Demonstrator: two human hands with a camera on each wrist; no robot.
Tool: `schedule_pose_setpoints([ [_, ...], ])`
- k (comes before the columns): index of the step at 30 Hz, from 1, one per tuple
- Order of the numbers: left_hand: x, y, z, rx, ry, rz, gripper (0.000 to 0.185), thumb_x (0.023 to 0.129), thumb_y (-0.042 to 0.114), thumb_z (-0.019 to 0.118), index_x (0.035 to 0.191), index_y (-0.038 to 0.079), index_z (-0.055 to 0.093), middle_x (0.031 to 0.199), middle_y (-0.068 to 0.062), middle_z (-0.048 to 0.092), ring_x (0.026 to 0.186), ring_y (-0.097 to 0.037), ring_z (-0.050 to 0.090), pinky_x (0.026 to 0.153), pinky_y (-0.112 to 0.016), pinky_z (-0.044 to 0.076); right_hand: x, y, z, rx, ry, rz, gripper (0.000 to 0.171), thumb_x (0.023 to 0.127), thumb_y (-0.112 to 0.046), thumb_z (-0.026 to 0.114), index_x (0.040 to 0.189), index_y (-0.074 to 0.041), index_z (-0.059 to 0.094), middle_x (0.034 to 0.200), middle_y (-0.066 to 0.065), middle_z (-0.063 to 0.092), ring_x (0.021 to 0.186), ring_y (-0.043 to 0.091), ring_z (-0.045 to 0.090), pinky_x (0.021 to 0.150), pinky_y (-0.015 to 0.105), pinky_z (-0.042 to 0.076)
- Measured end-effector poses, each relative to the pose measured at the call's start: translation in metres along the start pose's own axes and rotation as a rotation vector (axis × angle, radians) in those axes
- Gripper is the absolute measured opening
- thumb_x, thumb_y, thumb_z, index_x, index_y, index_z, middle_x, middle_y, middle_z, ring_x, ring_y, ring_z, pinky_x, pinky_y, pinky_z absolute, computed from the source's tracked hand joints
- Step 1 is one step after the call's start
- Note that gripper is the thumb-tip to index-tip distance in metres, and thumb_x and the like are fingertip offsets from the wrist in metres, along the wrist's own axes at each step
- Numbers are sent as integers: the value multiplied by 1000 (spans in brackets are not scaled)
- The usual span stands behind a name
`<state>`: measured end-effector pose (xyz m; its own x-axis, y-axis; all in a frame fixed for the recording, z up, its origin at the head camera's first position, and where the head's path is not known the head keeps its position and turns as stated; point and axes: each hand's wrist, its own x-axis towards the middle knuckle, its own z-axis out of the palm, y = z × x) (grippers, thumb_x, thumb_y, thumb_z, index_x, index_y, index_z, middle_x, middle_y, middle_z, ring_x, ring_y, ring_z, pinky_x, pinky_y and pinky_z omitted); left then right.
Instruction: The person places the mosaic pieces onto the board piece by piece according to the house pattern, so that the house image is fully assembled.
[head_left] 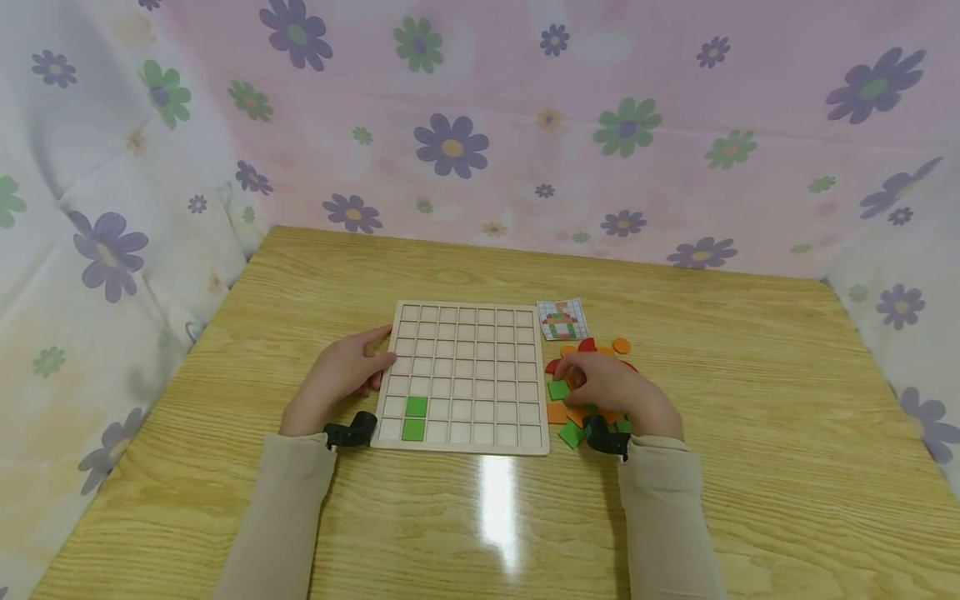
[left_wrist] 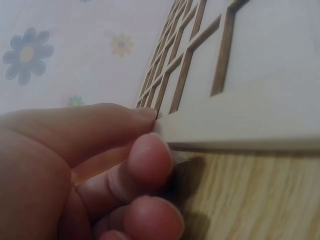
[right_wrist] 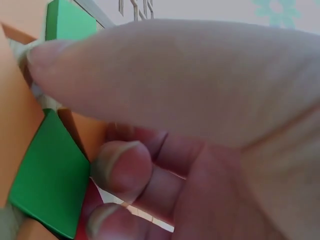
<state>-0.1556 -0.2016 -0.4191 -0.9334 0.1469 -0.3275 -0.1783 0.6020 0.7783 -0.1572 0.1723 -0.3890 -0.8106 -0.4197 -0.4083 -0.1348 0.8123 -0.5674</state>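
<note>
A wooden grid board lies on the table, with two green square tiles in its lower left cells. At its left edge my left hand holds the rim. In the left wrist view, the thumb lies against the rim and the other fingertips curl below it. To the right of the board, my right hand pinches a green square tile between thumb and index finger over a pile of loose pieces. The right wrist view has the thumb overlapping that tile, the index fingertip hidden behind.
Under and around the right hand lie orange, red and green pieces, among them an orange disc and a tilted green square. A printed pattern card is at the board's upper right corner. Flowered cloth stands behind the wooden table.
</note>
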Motion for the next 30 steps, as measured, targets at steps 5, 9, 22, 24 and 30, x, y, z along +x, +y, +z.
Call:
schedule_pose_setpoints([
  [5,0,0,0,28,12,20,56,93,34,54,144,26,32,62,-6,56,52,-18,50,49,-29,44,0,-1,0,13,3,21,26,80,-6,61,105,-14,57,89,4,54,76,19,48,63,29,42],
  [9,0,-1,1,34,20,26,55,93,35,54,143,26,34,62,-6,56,52,-18,49,48,-28,42,0,-3,0,-2,16,2,25,81,-6,60,105,-12,57,88,4,54,76,19,48,65,29,41],
  [22,2,1,1,15,-9,-15,55,93,33,53,144,28,32,62,-7,57,51,-17,50,50,-29,45,3,-7,3,-23,58,37,28,80,-3,62,106,-14,56,83,3,53,74,18,47,64,28,39],
  [24,3,1,1,44,-5,-10,56,93,34,53,144,28,31,62,-6,57,50,-17,50,51,-30,46,3,-8,4,-27,65,31,29,79,-3,62,107,-13,57,82,3,52,74,18,47,64,28,39],
  [30,5,1,0,157,4,18,57,93,36,52,145,26,30,59,-3,58,48,-18,51,55,-31,45,6,-7,4,-33,84,3,29,78,-2,63,105,-12,58,83,2,53,76,18,47,68,29,40],
])
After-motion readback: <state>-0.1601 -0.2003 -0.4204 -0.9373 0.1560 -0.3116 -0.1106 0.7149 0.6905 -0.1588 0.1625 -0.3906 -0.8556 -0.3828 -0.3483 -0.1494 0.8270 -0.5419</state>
